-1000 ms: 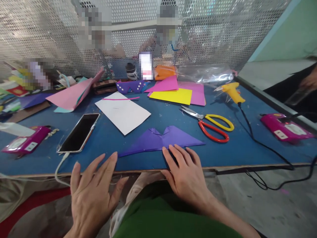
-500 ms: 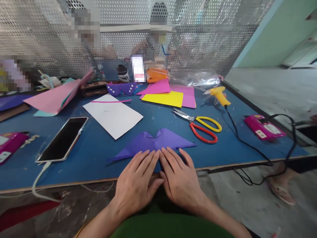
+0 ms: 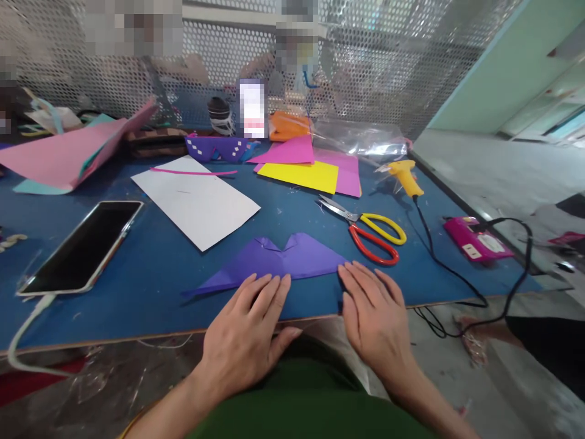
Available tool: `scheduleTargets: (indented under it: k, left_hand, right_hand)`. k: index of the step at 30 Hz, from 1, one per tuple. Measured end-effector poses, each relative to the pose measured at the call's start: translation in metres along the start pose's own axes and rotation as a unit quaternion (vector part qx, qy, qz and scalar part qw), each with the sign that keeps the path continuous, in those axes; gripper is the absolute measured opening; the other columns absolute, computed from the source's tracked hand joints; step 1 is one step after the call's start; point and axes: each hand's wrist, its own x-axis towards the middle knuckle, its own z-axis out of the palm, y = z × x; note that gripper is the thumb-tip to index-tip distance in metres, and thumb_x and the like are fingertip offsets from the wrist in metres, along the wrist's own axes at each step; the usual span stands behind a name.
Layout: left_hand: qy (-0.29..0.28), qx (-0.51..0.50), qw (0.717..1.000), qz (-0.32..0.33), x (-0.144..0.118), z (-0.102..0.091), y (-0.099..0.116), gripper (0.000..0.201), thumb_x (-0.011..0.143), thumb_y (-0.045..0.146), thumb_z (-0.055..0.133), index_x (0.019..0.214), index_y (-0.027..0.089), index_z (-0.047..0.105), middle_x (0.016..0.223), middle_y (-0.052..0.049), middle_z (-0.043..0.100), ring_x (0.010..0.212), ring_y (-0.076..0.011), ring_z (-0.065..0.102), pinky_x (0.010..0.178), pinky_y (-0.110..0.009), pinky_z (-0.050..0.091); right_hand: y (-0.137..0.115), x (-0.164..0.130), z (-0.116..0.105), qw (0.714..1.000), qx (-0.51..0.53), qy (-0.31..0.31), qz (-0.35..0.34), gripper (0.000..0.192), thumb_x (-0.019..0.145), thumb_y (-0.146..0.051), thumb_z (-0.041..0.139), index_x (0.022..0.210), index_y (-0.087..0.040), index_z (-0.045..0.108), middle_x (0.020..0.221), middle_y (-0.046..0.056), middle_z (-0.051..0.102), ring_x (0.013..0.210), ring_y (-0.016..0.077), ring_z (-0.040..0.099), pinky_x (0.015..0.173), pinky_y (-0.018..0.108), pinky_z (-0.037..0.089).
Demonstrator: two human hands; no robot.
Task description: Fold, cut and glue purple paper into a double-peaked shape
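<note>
A folded piece of purple paper [image 3: 286, 259] lies on the blue table [image 3: 159, 317], its top edge dipping into a notch between two peaks. My left hand [image 3: 251, 323] rests flat on its lower edge, left of the middle, with the fingers stretched out. At the paper's right tip lies my right hand [image 3: 377, 311], fingertips pressing it down, also stretched out. Just beyond that hand are scissors [image 3: 351, 216] with one yellow and one red handle, blades partly apart. White paper [image 3: 201, 204] sits behind the purple piece, a thin pink strip [image 3: 192, 172] across its top.
Pink and yellow sheets [image 3: 299, 177] lie at the back, beside a purple decorated mask [image 3: 214, 148]. A yellow glue gun [image 3: 406, 178] with a black cord stands right, near a magenta power strip [image 3: 478, 239]. A phone [image 3: 86, 247] charges at left. People are behind the perforated screen [image 3: 365, 67].
My right hand has slid right along the lower edge, from the middle to the right tip. My left hand stays near the middle. The view has shifted slightly.
</note>
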Motion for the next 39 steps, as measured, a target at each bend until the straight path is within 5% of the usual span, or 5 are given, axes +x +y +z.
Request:
scheduleTargets:
  k: [5,12,18,21,39]
  left_hand:
    - [0.003,-0.001,1.000,-0.007,-0.001,0.002,0.000,0.057,0.103,0.046,0.040,0.136,0.004,0.059,0.121,-0.014,0.071,0.114,-0.0304,0.062,0.104,-0.044,0.048]
    - [-0.022,-0.028,0.999,-0.012,-0.002,0.003,0.002,0.055,0.103,0.047,0.039,0.139,0.010,0.058,0.125,-0.013,0.070,0.117,-0.0300,0.061,0.106,-0.047,0.047]
    - [0.004,-0.017,1.000,-0.012,0.002,0.001,0.003,0.047,0.103,0.036,0.037,0.129,0.009,0.065,0.116,-0.014,0.071,0.112,-0.0289,0.062,0.104,-0.046,0.046]
    - [0.001,-0.019,1.000,-0.010,0.002,0.001,0.002,0.045,0.102,0.029,0.035,0.128,0.007,0.066,0.114,-0.014,0.071,0.112,-0.0285,0.062,0.106,-0.046,0.044]
    - [0.004,0.013,1.000,0.020,-0.004,0.011,-0.004,0.056,0.100,0.044,0.048,0.142,0.007,0.054,0.120,-0.018,0.066,0.113,-0.0322,0.062,0.106,-0.049,0.042]
  right_hand:
    - [0.013,-0.005,-0.004,0.999,-0.048,0.001,0.027,0.034,0.100,-0.019,0.048,0.127,-0.008,0.065,0.124,0.015,0.072,0.117,0.0295,0.066,0.108,0.049,0.039]
    - [-0.006,-0.003,-0.010,0.996,-0.084,0.003,0.041,0.042,0.101,-0.028,0.048,0.135,-0.007,0.060,0.134,0.015,0.067,0.129,0.0347,0.057,0.113,0.053,0.034]
    - [-0.038,0.013,0.002,0.988,0.078,-0.034,-0.126,0.048,0.100,-0.025,0.041,0.137,0.002,0.054,0.138,0.018,0.064,0.133,0.0274,0.055,0.113,0.042,0.038]
    - [-0.045,0.017,0.009,0.989,0.082,-0.042,-0.117,0.051,0.102,-0.030,0.039,0.134,0.005,0.055,0.137,0.019,0.064,0.130,0.0277,0.058,0.112,0.041,0.039]
    - [0.014,-0.012,-0.002,1.000,-0.025,-0.001,0.017,0.045,0.099,-0.022,0.048,0.139,-0.001,0.050,0.131,0.020,0.067,0.128,0.0307,0.060,0.109,0.048,0.045]
